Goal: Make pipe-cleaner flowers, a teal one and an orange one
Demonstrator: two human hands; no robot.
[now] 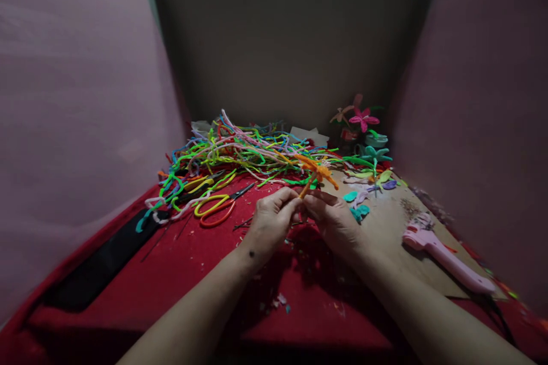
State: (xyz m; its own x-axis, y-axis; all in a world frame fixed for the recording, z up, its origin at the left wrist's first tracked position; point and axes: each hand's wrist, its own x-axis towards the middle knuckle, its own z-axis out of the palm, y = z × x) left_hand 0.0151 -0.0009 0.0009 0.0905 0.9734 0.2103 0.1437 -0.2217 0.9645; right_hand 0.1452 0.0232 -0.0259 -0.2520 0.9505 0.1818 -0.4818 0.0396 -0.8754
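Note:
Both hands meet over the middle of the red cloth, pinching the stem of an orange pipe-cleaner flower (315, 170). My left hand (274, 219) is closed, thumb and fingers pressed on the stem from the left. From the right, my right hand (334, 219) grips the stem's lower part, with its fingers closed too. The orange petals spread above the fingertips, and the bottom of the stem is hidden by the hands. Just left of my left hand lie scissors (214, 209) with yellow and red handles.
A tangled heap of coloured pipe cleaners (248, 151) lies at the back. At the right, a pink glue gun (449, 262) rests on a tan board (385, 251) near loose felt-like petals (359, 213). Finished flowers (363, 120) stand behind. A black flat case (103, 262) is at the left.

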